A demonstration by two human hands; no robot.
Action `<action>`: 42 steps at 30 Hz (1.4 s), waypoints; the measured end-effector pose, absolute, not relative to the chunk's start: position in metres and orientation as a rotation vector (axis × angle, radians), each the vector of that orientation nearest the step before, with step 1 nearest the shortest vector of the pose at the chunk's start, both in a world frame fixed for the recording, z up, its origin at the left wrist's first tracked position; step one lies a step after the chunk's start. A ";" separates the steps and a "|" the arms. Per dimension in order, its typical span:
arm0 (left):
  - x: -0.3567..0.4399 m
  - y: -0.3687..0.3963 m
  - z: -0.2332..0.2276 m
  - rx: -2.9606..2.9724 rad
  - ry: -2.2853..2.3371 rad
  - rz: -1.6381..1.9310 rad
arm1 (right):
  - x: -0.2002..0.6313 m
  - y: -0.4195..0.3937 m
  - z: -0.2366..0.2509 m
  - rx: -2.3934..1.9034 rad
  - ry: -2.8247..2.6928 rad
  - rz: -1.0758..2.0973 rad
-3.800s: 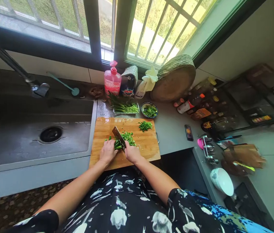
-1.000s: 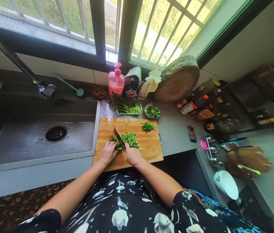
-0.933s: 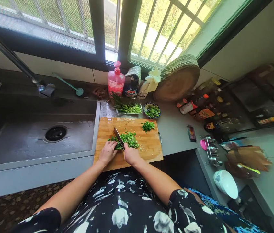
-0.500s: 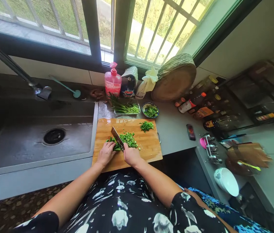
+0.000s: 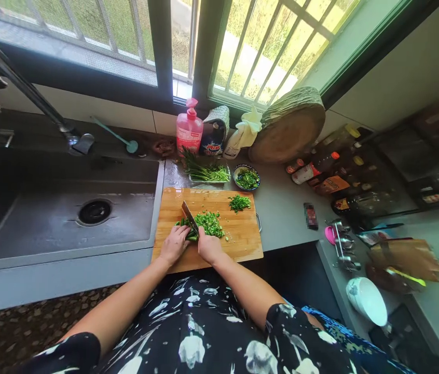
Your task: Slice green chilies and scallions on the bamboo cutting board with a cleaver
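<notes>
My right hand (image 5: 209,246) is closed round the handle of a kitchen knife (image 5: 190,216), whose broad blade points away from me and to the left. Fingers curled, my left hand (image 5: 174,245) presses green vegetables (image 5: 193,235) onto the wooden cutting board (image 5: 245,244), just left of the blade. Their exact kind is hard to make out. Right of the knife lies a pile of chopped green pieces (image 5: 210,225). A smaller heap of finely cut greens (image 5: 239,203) sits at the board's far right corner.
Behind the board stand a tray of long green stalks (image 5: 208,173) and a patterned bowl of cut greens (image 5: 257,182). A pink pump bottle (image 5: 189,130) stands by the window. The sink (image 5: 134,221) is at left, bottles (image 5: 332,184) and a white bowl (image 5: 367,301) at right.
The whole view has shifted slightly, so the scene sits a little further right. Both hands keep their hold, and the knife blade stays beside the left fingers with a slightly changed tilt.
</notes>
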State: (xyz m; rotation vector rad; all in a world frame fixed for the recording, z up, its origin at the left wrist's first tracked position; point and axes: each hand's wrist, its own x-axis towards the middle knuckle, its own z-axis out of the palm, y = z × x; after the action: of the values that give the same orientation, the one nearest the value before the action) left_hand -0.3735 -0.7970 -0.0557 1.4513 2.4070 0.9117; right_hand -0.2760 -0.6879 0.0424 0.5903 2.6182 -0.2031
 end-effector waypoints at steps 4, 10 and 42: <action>-0.373 -0.798 -0.056 1.462 2.406 0.944 | -0.267 -0.675 0.057 0.587 2.616 -0.226; -0.373 -0.798 -0.057 1.457 2.400 0.950 | -0.260 -0.681 0.054 0.568 2.584 -0.264; -0.371 -0.793 -0.055 1.405 2.578 0.757 | -0.268 -0.687 0.026 0.712 2.674 -0.311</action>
State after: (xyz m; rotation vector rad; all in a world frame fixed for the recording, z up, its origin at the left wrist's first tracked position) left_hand -0.3707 -0.7933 -0.0547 1.4045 2.5781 0.7574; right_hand -0.2678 -0.6875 0.0258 0.7116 2.6744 -0.3107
